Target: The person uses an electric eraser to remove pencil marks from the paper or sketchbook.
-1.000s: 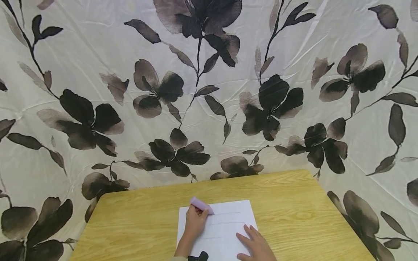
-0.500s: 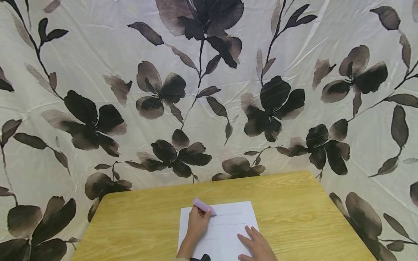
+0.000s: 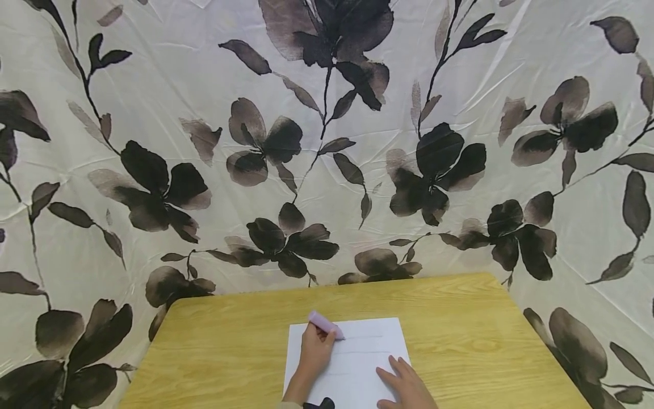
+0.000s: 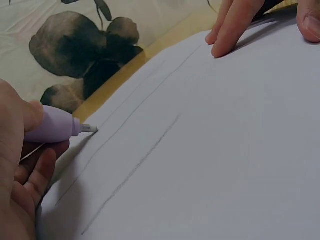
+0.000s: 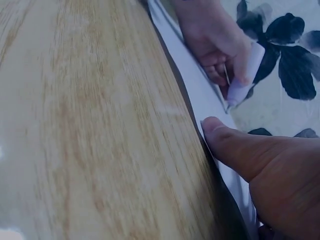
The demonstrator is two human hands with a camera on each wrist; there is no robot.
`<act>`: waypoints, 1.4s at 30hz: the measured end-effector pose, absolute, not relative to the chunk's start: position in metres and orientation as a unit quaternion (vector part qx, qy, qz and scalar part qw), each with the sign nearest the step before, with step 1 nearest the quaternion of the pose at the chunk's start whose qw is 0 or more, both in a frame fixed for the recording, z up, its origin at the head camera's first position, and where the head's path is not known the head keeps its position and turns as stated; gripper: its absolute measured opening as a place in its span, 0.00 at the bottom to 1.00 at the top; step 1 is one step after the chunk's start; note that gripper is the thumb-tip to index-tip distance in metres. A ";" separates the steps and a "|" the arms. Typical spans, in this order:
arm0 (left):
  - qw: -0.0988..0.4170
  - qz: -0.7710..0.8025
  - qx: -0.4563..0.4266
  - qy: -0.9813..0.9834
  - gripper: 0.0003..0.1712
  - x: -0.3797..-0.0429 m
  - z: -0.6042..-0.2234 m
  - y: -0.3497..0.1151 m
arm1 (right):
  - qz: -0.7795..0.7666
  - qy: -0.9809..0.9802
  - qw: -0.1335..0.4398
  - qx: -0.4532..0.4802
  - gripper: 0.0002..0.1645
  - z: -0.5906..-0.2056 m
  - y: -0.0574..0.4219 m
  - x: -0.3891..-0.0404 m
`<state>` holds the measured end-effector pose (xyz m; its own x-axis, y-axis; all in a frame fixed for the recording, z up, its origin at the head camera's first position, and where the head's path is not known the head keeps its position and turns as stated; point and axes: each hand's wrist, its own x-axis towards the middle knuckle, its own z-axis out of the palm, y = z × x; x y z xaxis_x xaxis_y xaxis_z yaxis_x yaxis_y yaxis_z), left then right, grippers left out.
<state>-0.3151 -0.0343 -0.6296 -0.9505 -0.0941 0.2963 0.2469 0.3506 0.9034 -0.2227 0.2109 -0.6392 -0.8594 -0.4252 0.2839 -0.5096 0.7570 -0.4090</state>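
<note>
My left hand (image 3: 315,349) pinches a thick lilac electric eraser (image 3: 322,322) with a narrow pale tip. In the left wrist view the tip of the eraser (image 4: 52,124) touches the white paper (image 4: 240,130) at the near end of a faint pencil line. Two darker pencil lines run roughly alongside it. My right hand (image 3: 410,387) rests on the right side of the sheet with its fingers spread. Its thumb (image 5: 235,145) lies at the paper's edge in the right wrist view. The palm side of the right hand is hidden.
A yellow wood-grain table (image 3: 225,346) carries the sheet. Behind and around it hangs a pale cloth (image 3: 357,199) with dark flowers, close to the table's far edge (image 3: 409,278). A black band (image 3: 322,404) shows at my left wrist.
The head view has shifted slightly, so table, paper and hands appear further right. My left hand keeps its pinch on the eraser by the top line; my right hand stays on the sheet.
</note>
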 end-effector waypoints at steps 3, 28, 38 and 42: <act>0.161 -0.570 -0.034 -0.805 0.14 -0.315 -0.630 -0.034 | 0.249 -0.931 0.085 0.252 0.40 -0.641 0.211 -0.222; 0.186 -0.591 -0.033 -0.785 0.13 -0.309 -0.637 -0.036 | 0.273 -0.931 0.041 0.240 0.40 -0.638 0.203 -0.216; 0.176 -0.590 -0.031 -0.788 0.14 -0.303 -0.637 -0.029 | 0.243 -0.930 0.118 0.249 0.39 -0.649 0.210 -0.211; 0.175 -0.603 -0.024 -0.778 0.14 -0.305 -0.632 -0.029 | 0.276 -0.926 0.089 0.240 0.39 -0.644 0.208 -0.211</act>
<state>-0.3052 -0.0290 -0.6320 -0.9379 -0.1735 0.3004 0.2474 0.2723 0.9299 -0.2108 0.2084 -0.6437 -0.8690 -0.3949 0.2981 -0.4937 0.7327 -0.4684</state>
